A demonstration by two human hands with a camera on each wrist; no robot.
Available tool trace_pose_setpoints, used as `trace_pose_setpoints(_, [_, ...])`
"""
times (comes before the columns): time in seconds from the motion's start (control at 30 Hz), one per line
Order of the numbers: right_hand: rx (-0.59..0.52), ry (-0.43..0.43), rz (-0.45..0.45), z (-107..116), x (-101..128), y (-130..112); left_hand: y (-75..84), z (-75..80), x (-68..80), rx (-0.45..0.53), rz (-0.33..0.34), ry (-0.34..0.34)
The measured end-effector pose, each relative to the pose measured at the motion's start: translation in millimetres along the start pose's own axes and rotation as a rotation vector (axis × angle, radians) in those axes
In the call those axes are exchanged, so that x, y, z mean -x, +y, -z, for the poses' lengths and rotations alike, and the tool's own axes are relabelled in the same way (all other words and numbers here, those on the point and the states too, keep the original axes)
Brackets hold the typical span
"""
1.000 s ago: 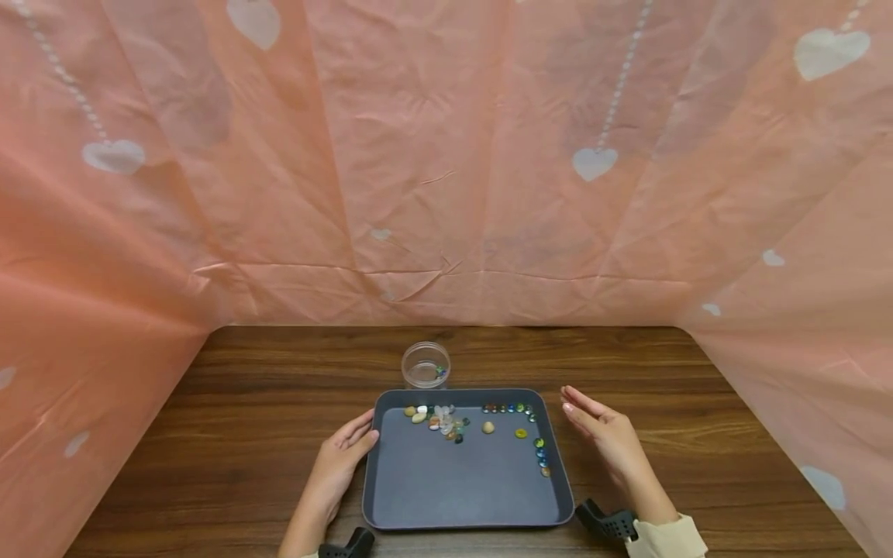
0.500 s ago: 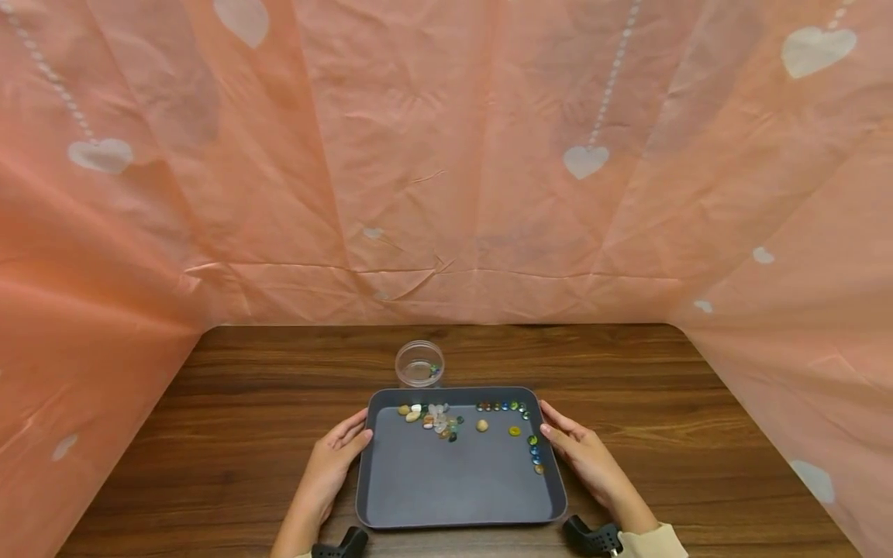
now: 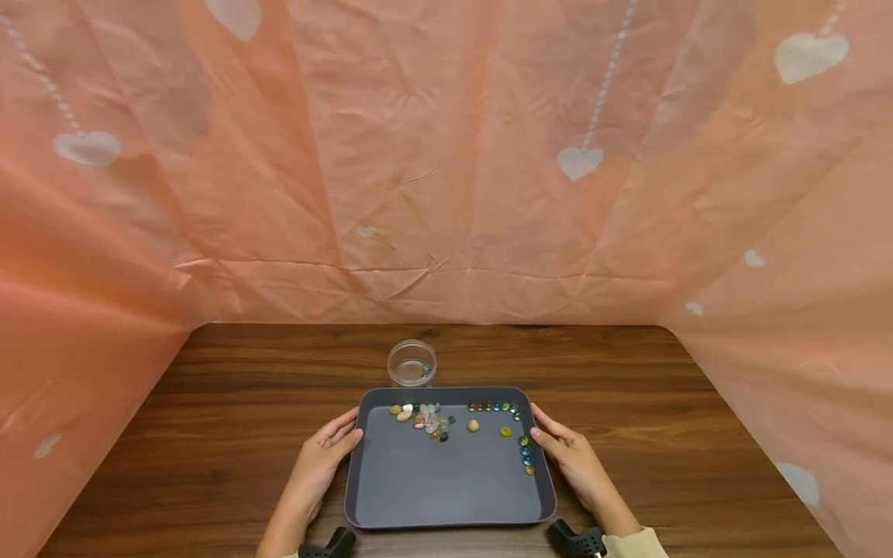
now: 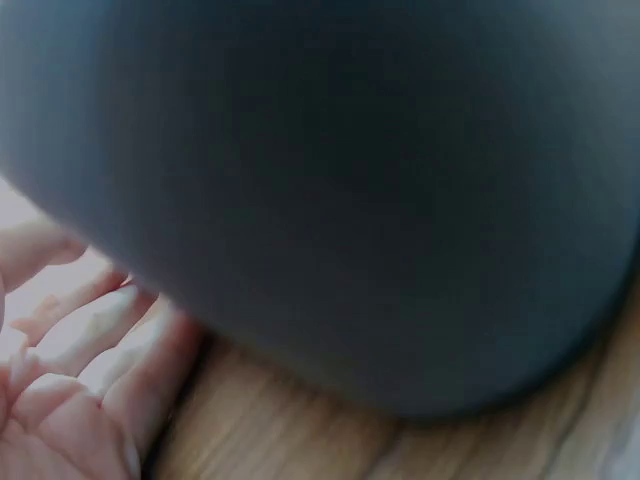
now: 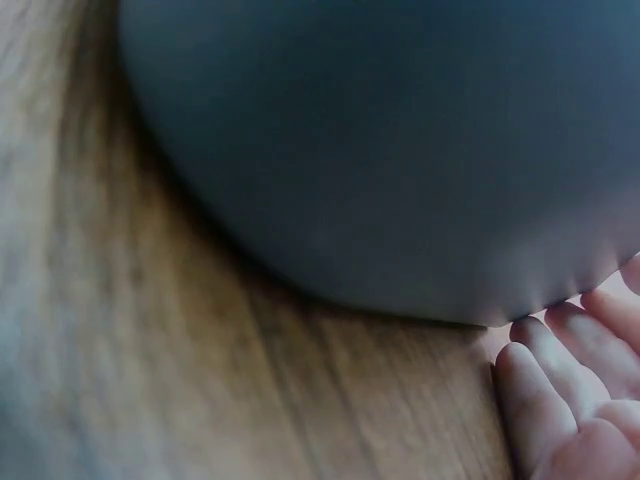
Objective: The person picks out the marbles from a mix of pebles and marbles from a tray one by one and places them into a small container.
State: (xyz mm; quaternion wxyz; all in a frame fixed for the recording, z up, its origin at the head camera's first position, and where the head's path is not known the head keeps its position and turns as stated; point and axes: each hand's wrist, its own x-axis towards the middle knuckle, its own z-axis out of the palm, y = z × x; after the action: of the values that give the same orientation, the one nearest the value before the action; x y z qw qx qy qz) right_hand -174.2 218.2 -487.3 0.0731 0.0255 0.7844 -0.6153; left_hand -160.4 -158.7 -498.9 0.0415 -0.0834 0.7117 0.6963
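Note:
A dark grey rectangular tray point(image 3: 446, 488) lies on the table between both hands. My left hand point(image 3: 315, 461) holds its left wall, thumb at the rim, fingers on the outer side; in the left wrist view the fingertips are hidden by the tray. On the opposite wall my right hand point(image 3: 575, 465) holds likewise, its fingertips against the lower edge in the right wrist view. Inside are a cluster of clear and coloured stones point(image 3: 429, 422), pale pebbles point(image 3: 404, 416), a row of glass beads point(image 3: 497, 406), more beads point(image 3: 526, 451) down the right, a round beige stone point(image 3: 474, 425) and a yellow-green piece point(image 3: 505, 432).
Just behind the tray stands a clear round plastic jar point(image 3: 412, 383) with a few coloured beads in it. The brown wooden table point(image 3: 663, 434) extends on both sides. A pink curtain with hearts point(image 3: 446, 194) encloses the back and sides.
My right hand has come in from the right onto the tray's right wall. The left hand keeps its place on the tray. The whole view has shifted slightly.

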Motion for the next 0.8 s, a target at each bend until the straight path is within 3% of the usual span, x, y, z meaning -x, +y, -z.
trace_pose_setpoints(0.17, [0.001, 0.033, -0.019, -3, 3, 2, 11.9, 6.6, 2.5, -0.059, -0.012, -0.017])
trace_pose_setpoints(0.3, [-0.007, 0.038, -0.014, -8, 3, 2, 36.4, 10.8, 5.7, -0.081, -0.072, -0.022])
trace_pose_setpoints(0.43, [-0.001, 0.040, -0.014, -10, 3, 2, 60.5, 0.6, 7.5, -0.073, -0.130, -0.065])
trace_pose_setpoints(0.53, [-0.006, 0.038, -0.016, -10, 2, 1, 71.7, -16.7, 2.8, -0.050, -0.163, -0.173])
trace_pose_setpoints(0.63, [-0.030, 0.034, -0.016, -11, 0, 1, 77.2, -40.3, -6.5, -0.040, -0.181, -0.345])
trace_pose_setpoints(0.73, [-0.053, 0.036, -0.021, -11, 0, 2, 77.0, -70.2, -13.0, -0.070, -0.159, -0.490])
trace_pose_setpoints(0.8, [-0.061, 0.039, -0.019, -11, -1, 2, 74.1, -91.5, -14.8, -0.081, -0.136, -0.546])
